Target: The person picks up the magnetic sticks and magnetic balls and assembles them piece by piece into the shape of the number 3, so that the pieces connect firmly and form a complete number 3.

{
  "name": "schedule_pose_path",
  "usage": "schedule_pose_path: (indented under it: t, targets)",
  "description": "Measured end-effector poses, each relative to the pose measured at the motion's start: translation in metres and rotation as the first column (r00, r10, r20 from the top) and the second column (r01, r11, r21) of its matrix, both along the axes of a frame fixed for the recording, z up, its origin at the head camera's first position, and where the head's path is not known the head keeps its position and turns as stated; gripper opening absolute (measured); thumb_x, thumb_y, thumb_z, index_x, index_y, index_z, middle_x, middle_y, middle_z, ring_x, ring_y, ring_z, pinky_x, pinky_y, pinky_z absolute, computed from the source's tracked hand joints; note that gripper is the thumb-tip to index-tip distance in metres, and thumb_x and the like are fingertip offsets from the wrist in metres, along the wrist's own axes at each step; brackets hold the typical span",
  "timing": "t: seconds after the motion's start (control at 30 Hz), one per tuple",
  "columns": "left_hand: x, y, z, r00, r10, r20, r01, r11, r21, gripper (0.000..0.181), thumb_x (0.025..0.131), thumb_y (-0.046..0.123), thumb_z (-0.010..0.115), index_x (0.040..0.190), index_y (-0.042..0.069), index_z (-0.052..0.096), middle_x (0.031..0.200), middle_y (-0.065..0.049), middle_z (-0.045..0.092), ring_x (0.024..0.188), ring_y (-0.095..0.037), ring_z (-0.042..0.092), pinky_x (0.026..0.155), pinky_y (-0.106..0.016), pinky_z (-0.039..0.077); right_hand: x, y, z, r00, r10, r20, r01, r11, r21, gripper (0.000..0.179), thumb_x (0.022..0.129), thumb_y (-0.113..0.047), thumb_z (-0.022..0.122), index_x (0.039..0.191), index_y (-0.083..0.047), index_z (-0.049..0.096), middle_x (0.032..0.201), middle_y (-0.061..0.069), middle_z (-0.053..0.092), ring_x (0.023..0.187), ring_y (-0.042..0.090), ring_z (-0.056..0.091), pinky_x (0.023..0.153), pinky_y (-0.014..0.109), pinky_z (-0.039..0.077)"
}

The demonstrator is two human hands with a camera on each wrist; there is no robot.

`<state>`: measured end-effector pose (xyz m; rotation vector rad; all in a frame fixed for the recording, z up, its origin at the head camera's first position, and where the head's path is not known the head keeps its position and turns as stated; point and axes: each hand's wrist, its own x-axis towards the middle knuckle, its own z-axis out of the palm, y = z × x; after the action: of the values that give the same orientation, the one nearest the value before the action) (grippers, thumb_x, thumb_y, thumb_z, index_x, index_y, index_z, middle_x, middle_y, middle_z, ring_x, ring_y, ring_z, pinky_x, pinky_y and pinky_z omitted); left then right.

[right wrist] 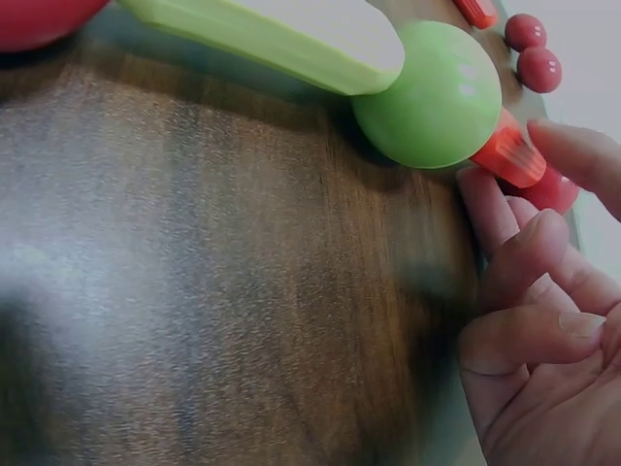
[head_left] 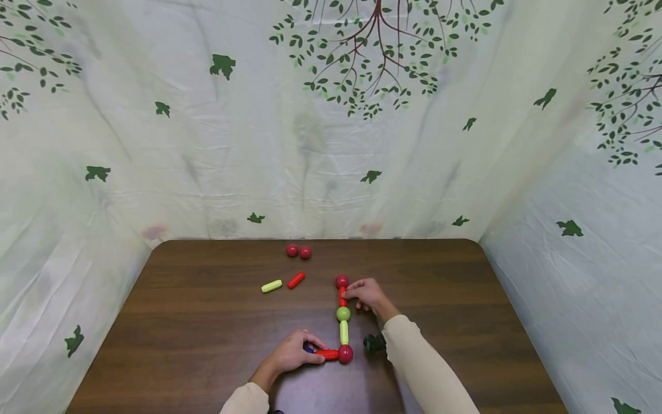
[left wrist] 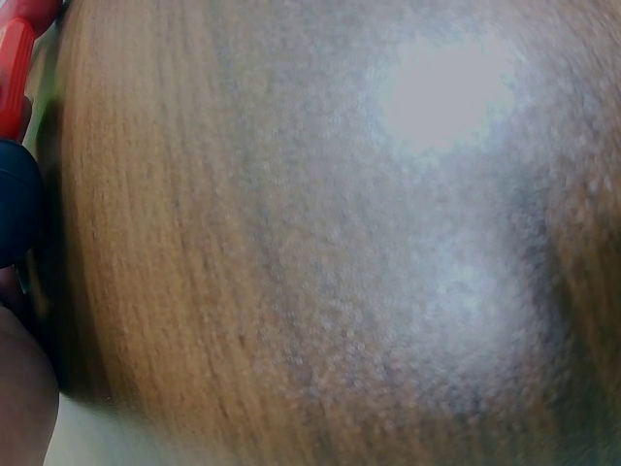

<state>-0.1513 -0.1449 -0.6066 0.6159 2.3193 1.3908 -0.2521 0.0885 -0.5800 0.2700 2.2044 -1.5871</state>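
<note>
In the head view a linked chain of toy balls and sticks lies on the table. It runs from a far red ball point(head_left: 342, 281) through a red stick point(head_left: 342, 296), a green ball point(head_left: 343, 313) and a light green stick point(head_left: 343, 332) to a near red ball point(head_left: 345, 353). From there another red stick point(head_left: 328, 355) points left to a dark blue ball point(head_left: 308, 348), partly hidden by my left hand point(head_left: 292, 352). Left thumb and fingers hold that stick's end around the blue ball. My right hand point(head_left: 368, 293) pinches the far red stick between thumb and index finger.
Two loose red balls point(head_left: 299, 252) sit at the table's back. A loose light green stick point(head_left: 271, 286) and a red stick point(head_left: 296, 280) lie left of the chain. Beside the right sleeve is a dark round object point(head_left: 371, 344). Printed cloth point(head_left: 331, 201) hangs behind the brown table point(head_left: 207, 322).
</note>
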Motion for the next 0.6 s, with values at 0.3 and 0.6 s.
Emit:
schedule_pose_path:
  t: [0.3,0.6]
  targets:
    - [-0.0010,0.0012,0.0004,1.000,-0.005,-0.004,0.004,1.000,-0.009,0.019,0.076,0.016,0.080,0.093,0.009,0.077,0.080,0.008,0.062,0.078,-0.006,0.048,0.071,-0.025,0.037,-0.0071,-0.0010,-0.0005,1.000,0.026,0.012,-0.027,0.998,0.048,0.022,0.071,-0.016,0.083,0.087,-0.004,0.072,0.064,-0.002,0.064,0.039,0.008,0.048,0.036,0.019,0.029]
    - [-0.0010,0.0015,0.0002,1.000,0.003,0.011,-0.003,1.000,-0.005,0.019,0.076,0.016,0.080,0.093,0.008,0.077,0.080,0.006,0.060,0.078,-0.006,0.048,0.070,-0.025,0.037,-0.0074,-0.0027,-0.0042,0.999,0.023,0.049,-0.026,0.998,0.061,0.029,0.068,-0.011,0.085,0.093,-0.004,0.070,0.067,0.000,0.064,0.040,0.008,0.049,0.037,0.020,0.029]
